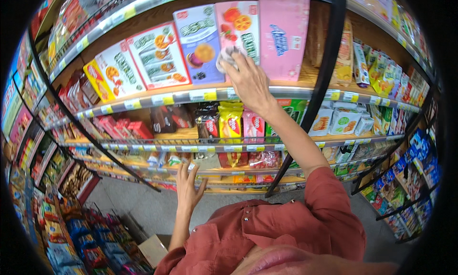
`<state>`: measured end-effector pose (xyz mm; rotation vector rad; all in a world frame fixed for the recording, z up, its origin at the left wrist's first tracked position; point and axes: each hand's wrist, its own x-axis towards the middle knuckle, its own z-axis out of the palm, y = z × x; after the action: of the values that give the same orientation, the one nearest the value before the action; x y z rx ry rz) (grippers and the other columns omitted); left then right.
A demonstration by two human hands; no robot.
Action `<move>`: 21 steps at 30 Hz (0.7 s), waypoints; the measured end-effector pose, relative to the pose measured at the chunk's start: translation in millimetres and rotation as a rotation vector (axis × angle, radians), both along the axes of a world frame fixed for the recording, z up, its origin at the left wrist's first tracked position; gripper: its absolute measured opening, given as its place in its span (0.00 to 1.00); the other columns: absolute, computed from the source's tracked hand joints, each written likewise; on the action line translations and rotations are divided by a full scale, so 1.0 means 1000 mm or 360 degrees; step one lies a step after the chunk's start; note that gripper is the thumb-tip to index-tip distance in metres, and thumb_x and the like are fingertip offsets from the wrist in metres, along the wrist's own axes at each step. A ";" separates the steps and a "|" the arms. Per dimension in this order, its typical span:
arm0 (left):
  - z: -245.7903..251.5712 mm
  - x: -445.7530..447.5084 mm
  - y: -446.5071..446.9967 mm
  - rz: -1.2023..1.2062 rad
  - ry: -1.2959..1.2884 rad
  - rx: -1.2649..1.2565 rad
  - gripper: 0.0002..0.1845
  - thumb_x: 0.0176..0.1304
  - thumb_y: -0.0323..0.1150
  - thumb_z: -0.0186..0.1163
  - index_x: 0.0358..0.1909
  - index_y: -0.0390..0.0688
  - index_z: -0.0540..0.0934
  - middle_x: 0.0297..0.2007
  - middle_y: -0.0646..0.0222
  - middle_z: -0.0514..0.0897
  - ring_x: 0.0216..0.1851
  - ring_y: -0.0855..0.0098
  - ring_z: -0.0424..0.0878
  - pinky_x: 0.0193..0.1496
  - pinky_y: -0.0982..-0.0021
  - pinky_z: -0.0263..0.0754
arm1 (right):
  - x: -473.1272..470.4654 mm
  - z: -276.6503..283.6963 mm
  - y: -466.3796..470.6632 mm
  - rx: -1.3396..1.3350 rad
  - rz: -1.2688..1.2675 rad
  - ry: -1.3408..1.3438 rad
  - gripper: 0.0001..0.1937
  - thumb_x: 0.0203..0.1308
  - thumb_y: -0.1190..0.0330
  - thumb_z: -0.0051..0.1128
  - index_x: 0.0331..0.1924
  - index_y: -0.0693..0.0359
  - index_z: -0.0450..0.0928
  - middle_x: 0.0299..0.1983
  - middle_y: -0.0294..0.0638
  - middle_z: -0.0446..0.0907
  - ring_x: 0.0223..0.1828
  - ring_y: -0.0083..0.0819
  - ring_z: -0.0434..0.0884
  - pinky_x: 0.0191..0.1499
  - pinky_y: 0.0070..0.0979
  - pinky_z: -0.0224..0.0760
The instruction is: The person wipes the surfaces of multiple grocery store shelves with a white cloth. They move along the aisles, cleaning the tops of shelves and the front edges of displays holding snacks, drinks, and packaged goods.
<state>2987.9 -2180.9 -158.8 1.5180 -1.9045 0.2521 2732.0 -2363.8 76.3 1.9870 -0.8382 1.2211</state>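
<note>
My right hand (250,83) is raised to the upper shelf and grips a crumpled whitish cloth (226,57). The cloth lies against the front of a pink carton with fruit pictures (239,24), covering part of it. Left of that carton stands a purple and white carton (195,35); to its right is a taller plain pink carton (284,38). Lower down, my left hand (188,185) is held in front of the bottom shelves with its fingers apart and nothing in its grasp. A small white patch shows by one of its fingers; what it is, I cannot tell.
A black metal upright (323,63) stands just right of the cartons. Price tags line the shelf edge (175,97). Bagged snacks (230,121) fill a lower shelf. An open cardboard box (154,250) and packaged snacks (94,239) are at the lower left.
</note>
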 end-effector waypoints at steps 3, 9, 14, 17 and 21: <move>-0.111 0.044 0.110 0.0502 0.0022 0.0968 0.34 0.51 0.43 0.76 0.61 0.48 0.76 0.67 0.52 0.70 0.71 0.42 0.62 0.67 0.42 0.65 | 0.045 0.030 -0.020 -0.0265 0.0090 -0.0248 0.18 0.58 0.75 0.60 0.54 0.54 0.83 0.54 0.44 0.77 0.48 0.44 0.81 0.44 0.39 0.80; -0.179 0.080 0.235 0.0909 0.0316 0.1969 0.38 0.50 0.50 0.76 0.64 0.50 0.78 0.52 0.56 0.86 0.57 0.54 0.84 0.59 0.45 0.76 | 0.138 0.089 -0.043 -0.0413 0.0279 -0.0360 0.19 0.60 0.76 0.54 0.56 0.63 0.79 0.59 0.55 0.75 0.54 0.52 0.78 0.52 0.45 0.79; -0.141 0.063 0.170 0.0827 0.0389 0.1425 0.40 0.53 0.53 0.74 0.66 0.46 0.76 0.55 0.52 0.85 0.57 0.49 0.82 0.59 0.47 0.75 | 0.230 0.071 -0.051 -0.0512 0.0193 -0.0150 0.15 0.59 0.72 0.56 0.51 0.58 0.84 0.55 0.52 0.78 0.52 0.44 0.81 0.45 0.39 0.82; -0.118 0.046 0.121 0.0610 0.0544 0.1167 0.38 0.56 0.49 0.73 0.66 0.42 0.75 0.55 0.47 0.84 0.56 0.46 0.82 0.59 0.53 0.77 | 0.241 0.036 -0.052 -0.0141 0.0124 0.0223 0.14 0.62 0.75 0.58 0.51 0.56 0.83 0.56 0.46 0.79 0.49 0.42 0.84 0.40 0.36 0.87; -0.107 0.046 0.106 0.0291 0.0787 0.0958 0.36 0.58 0.47 0.72 0.66 0.43 0.76 0.55 0.47 0.84 0.56 0.46 0.82 0.60 0.53 0.77 | 0.199 0.007 -0.047 0.0082 -0.0102 0.0343 0.17 0.60 0.76 0.58 0.54 0.56 0.82 0.60 0.44 0.78 0.54 0.42 0.81 0.46 0.39 0.84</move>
<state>3034.1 -2075.0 -266.2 1.9153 -1.5021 -0.6220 2931.2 -2411.2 83.2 2.0724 -0.8250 0.9379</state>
